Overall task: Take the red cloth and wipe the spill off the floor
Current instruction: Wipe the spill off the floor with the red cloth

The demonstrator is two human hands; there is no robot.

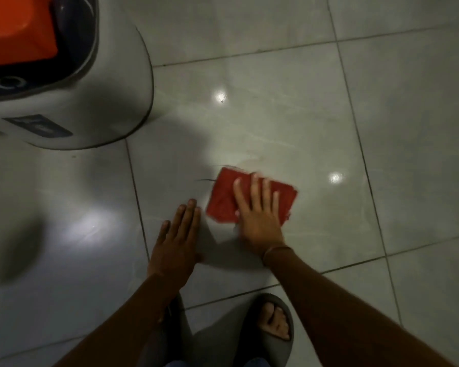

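Grey tiled floor (276, 115) gleams. Right hand (260, 221) presses flat on the red cloth (223, 197), fingers spread; left hand (176, 245) hovers beside, fingers together.

A white rounded appliance (72, 107) stands at the far left, with a dark rim around its top opening and a blue label (39, 125) on its side. An orange box (16, 27) sits in that opening, cut off by the picture's edge. At the near edge, a dark slide sandal (272, 348) shows bare toes. Left of it, a second sandal (175, 329) is mostly hidden.
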